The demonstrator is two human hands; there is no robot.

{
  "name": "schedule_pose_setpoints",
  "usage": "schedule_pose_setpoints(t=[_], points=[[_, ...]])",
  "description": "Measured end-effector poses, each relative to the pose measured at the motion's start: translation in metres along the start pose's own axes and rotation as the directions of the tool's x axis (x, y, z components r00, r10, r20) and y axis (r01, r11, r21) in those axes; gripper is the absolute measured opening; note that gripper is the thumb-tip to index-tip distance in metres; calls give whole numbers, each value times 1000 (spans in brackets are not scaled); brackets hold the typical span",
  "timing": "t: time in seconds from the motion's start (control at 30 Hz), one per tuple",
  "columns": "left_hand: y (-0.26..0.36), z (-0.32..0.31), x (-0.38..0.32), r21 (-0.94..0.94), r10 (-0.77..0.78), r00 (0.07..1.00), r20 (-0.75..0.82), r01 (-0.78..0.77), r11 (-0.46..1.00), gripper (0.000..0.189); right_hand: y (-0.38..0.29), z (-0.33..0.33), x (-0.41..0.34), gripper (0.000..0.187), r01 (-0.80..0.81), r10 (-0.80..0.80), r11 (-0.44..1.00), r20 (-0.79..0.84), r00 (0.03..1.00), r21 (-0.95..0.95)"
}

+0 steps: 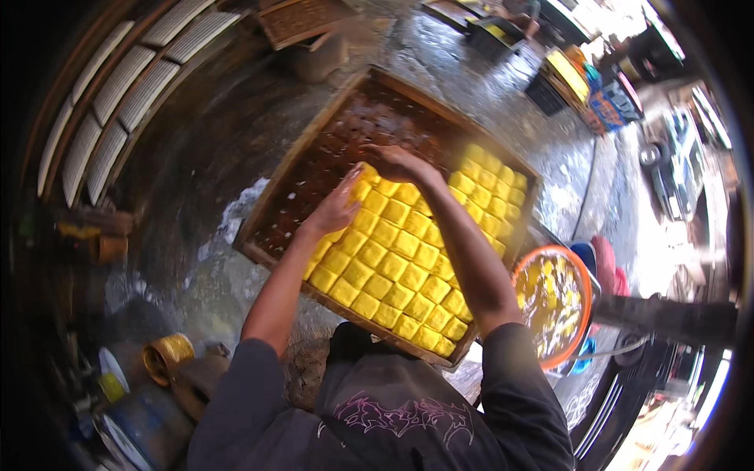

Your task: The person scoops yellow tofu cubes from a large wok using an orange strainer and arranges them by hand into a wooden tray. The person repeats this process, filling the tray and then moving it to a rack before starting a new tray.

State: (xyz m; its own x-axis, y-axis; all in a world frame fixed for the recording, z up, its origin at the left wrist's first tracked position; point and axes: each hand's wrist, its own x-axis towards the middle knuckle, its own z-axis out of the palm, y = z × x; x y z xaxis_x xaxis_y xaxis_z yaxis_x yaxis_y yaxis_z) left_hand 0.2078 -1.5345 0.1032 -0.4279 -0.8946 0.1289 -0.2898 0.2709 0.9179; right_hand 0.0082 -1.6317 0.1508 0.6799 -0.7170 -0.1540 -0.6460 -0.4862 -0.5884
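A shallow wooden tray (318, 132) stands tilted in view before me, part filled with rows of yellow blocks (406, 243) that look like tofu. My left hand (337, 211) lies along the left side of the blocks, near their far corner, its fingers pointing away from me. Across that corner reaches my right hand (396, 165), palm down and fingers bent over the far edge of the rows. A yellow block (369, 175) shows between the two hands. Whether either hand grips a block is hidden. The far left of the tray shows dark, wet, perforated boards.
An orange-rimmed tub (580, 268) of liquid with yellow pieces stands right of the tray. Bottom left are a drum (150, 427) and a yellow-stained container (168, 356). Crates (551, 91) stand on the wet floor (430, 53); a person's hand (530, 26) shows far off.
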Motion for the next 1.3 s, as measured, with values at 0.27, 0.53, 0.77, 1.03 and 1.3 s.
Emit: schedule_pose_setpoints(t=[0.27,0.53,0.77,1.03,1.3], points=[[46,18,-62,920,-70,997,35,-5,393,56,12,36,-211,36,71,337,911,-832,440,406],[204,338,-3,25,193,889,415,-223,974,53,182,160,-541,53,-982,641,188,-757,127,-6],[125,506,13,749,-272,839,471,-217,626,43,171,152,-557,55,44,988,-25,18,153,999],[174,379,15,-760,34,789,614,579,296,30,112,87,-488,21,573,805,-361,-64,589,736],[105,126,-164,-981,-571,801,-179,-102,165,31,-72,64,-192,37,36,29,789,-97,995,613]])
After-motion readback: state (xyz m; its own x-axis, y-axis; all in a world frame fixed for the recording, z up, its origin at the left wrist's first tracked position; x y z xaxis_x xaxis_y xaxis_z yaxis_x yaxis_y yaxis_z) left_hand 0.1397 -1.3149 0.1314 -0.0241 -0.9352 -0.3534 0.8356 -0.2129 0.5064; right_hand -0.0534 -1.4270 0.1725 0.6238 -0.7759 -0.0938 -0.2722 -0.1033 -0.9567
